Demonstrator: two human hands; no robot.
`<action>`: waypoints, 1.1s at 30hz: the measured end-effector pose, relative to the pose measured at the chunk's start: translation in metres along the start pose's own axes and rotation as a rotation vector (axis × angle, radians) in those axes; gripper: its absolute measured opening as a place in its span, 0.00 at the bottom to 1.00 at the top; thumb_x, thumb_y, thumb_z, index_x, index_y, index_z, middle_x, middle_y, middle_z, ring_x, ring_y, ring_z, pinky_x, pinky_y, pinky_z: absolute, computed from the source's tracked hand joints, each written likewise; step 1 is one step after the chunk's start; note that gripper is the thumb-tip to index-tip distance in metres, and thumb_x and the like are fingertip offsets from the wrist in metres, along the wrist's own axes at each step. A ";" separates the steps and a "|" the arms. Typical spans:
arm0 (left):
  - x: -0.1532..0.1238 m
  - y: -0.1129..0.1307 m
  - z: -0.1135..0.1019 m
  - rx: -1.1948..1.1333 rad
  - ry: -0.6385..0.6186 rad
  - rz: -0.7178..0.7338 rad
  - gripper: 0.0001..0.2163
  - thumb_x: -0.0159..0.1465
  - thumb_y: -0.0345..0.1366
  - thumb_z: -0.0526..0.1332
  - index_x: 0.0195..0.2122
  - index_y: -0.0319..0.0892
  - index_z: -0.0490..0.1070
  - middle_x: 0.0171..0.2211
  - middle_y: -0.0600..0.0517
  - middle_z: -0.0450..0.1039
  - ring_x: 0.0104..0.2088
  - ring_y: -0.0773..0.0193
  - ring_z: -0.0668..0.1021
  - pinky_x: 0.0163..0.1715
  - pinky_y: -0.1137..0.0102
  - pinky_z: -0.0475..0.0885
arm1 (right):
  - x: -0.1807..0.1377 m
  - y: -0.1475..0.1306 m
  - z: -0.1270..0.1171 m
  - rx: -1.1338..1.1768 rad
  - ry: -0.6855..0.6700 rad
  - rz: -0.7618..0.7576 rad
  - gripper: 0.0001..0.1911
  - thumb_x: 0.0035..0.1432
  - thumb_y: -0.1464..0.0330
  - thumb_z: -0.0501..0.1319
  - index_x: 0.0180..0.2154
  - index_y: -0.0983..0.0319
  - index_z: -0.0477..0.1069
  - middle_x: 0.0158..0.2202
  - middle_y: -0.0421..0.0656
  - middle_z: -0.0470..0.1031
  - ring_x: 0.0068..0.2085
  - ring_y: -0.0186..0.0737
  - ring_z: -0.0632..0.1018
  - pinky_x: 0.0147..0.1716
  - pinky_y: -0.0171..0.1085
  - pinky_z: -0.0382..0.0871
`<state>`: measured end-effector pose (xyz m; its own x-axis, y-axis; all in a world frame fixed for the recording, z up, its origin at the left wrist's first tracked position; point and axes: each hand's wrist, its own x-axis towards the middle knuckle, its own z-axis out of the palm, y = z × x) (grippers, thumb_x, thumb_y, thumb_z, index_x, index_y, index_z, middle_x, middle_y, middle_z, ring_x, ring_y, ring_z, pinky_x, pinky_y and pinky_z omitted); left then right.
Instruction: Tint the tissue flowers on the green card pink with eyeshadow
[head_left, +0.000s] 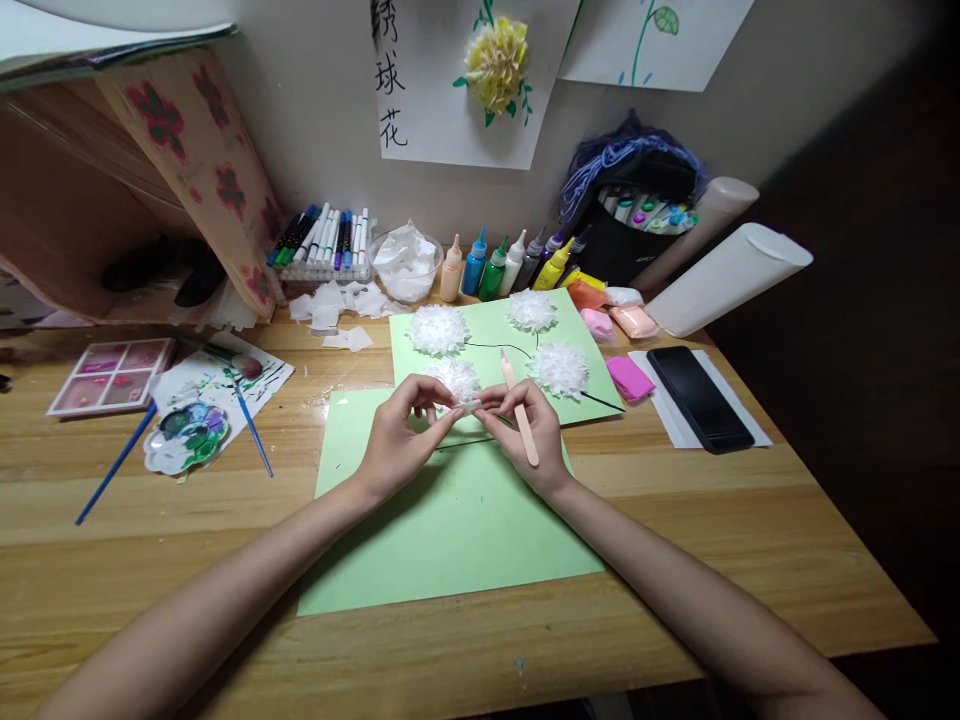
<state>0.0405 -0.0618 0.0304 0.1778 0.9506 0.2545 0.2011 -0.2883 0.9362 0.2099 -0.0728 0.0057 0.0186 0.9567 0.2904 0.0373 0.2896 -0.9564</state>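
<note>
My left hand [401, 430] and my right hand [541, 440] meet above the green paper [450, 530], their fingertips pinching a small white paper piece [470, 407] between them. A flat pale-pink stick with a pointed end [523, 418] is also tucked between the fingers of my right hand, tilted upward. Just behind the hands, a fluffy white paper flower [454, 377] is partly hidden by my left fingers. More such flowers, among them one at the right [559, 368], sit on a second green sheet [495, 318] with thin black lines.
Paint bottles [495, 272], a bowl of white paper [409, 262] and markers [322, 238] line the wall. Paintbrushes [253, 425] and a paint palette [186, 438] lie left. A black phone [699, 398] and pink clay packet [630, 378] lie right. Torn paper scraps [328, 305] lie behind.
</note>
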 end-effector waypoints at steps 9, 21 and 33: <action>-0.003 0.005 -0.001 -0.075 -0.174 -0.201 0.11 0.65 0.43 0.54 0.36 0.42 0.69 0.30 0.52 0.71 0.28 0.66 0.70 0.31 0.71 0.65 | -0.005 -0.003 -0.025 -0.509 -0.103 -0.619 0.12 0.52 0.75 0.63 0.23 0.55 0.64 0.33 0.39 0.81 0.34 0.41 0.80 0.31 0.41 0.75; -0.001 0.004 0.004 -0.159 -0.262 -0.305 0.12 0.60 0.44 0.60 0.30 0.40 0.70 0.28 0.53 0.70 0.29 0.67 0.69 0.30 0.71 0.62 | -0.004 0.000 -0.017 -0.321 -0.055 -0.503 0.14 0.51 0.79 0.60 0.34 0.55 0.62 0.44 0.45 0.77 0.44 0.43 0.78 0.40 0.45 0.73; -0.010 -0.003 -0.001 0.470 -0.246 -0.181 0.08 0.62 0.38 0.56 0.29 0.43 0.70 0.27 0.56 0.72 0.27 0.67 0.70 0.27 0.72 0.60 | -0.005 0.004 -0.010 -0.449 -0.311 -0.269 0.07 0.59 0.72 0.57 0.32 0.58 0.58 0.32 0.42 0.71 0.34 0.38 0.75 0.32 0.37 0.70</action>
<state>0.0366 -0.0708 0.0256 0.3082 0.9512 -0.0171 0.6474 -0.1965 0.7363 0.2197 -0.0766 0.0004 -0.3401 0.8348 0.4331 0.4195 0.5468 -0.7246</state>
